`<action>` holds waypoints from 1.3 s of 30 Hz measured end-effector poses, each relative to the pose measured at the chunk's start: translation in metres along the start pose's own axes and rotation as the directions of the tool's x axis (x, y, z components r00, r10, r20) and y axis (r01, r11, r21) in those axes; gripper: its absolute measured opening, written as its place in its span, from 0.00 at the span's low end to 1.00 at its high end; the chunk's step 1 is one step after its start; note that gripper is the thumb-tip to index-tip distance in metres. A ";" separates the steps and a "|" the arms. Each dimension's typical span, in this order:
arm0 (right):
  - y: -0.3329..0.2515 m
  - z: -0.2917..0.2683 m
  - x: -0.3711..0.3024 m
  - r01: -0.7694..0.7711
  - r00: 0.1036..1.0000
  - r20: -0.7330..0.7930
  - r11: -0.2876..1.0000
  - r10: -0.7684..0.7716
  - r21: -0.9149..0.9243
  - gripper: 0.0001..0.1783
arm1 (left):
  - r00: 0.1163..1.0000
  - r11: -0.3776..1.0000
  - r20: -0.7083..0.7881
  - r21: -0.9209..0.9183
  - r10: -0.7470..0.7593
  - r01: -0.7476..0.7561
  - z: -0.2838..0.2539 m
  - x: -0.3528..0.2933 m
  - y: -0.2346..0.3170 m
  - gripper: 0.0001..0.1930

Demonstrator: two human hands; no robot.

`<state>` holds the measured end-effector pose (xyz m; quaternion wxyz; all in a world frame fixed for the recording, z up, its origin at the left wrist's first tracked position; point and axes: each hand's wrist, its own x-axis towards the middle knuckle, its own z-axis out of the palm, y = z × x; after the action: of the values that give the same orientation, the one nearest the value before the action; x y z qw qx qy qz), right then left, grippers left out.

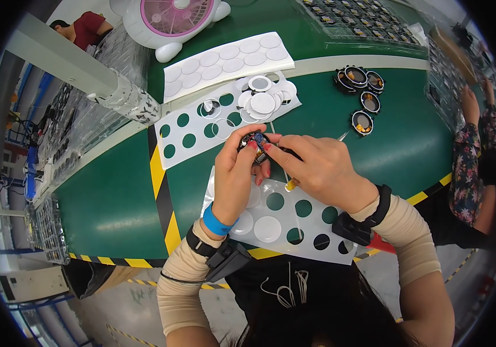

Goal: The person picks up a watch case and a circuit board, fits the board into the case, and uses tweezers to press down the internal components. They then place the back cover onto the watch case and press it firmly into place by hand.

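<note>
My left hand point(233, 168) is closed around a small round black watch case point(253, 147). Its open side faces up, with small electronic parts inside. The left thumb rests on those parts. My right hand point(317, 165) is curled, its fingertips at the right edge of the case. A slim pointed silver tool tip point(344, 136) sticks out beyond the back of this hand; the rest of the tool is mostly hidden. Below the right fingers shows a small yellow piece point(292, 184); what it belongs to is unclear. Under my wrists lies a white sheet point(282, 222) with round holes.
A second holed sheet point(187, 156) carries loose white discs point(262, 103). Behind it is a sheet of round stickers point(225, 63). Several round cases point(362, 122) sit right. A fan point(175, 17) and trays of parts point(363, 23) stand at the back. Another person's arm point(468, 139) shows right.
</note>
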<state>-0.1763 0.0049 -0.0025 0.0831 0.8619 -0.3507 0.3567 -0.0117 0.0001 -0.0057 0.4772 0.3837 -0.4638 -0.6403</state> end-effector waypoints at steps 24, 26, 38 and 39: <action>-0.002 0.000 0.000 -0.015 0.999 -0.030 0.999 0.016 0.041 0.18 | 1.000 1.000 -0.022 -0.001 0.002 -0.002 -0.001 -0.002 -0.001 0.13; -0.001 -0.001 -0.001 -0.015 1.000 -0.025 0.999 0.016 0.031 0.19 | 1.000 1.000 -0.021 0.003 0.003 -0.002 0.000 -0.001 -0.001 0.14; -0.003 -0.001 -0.002 -0.013 0.999 0.038 1.000 0.013 0.018 0.20 | 1.000 0.999 -0.017 0.030 -0.012 0.013 0.000 -0.001 -0.001 0.15; -0.003 -0.001 -0.002 -0.014 0.999 0.038 1.000 0.013 0.018 0.20 | 1.000 0.999 -0.017 0.034 -0.014 0.014 0.000 -0.001 -0.001 0.15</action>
<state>-0.1756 0.0081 -0.0030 0.0663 0.8667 -0.3548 0.3442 -0.0114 0.0011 -0.0064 0.4699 0.4003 -0.4680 -0.6324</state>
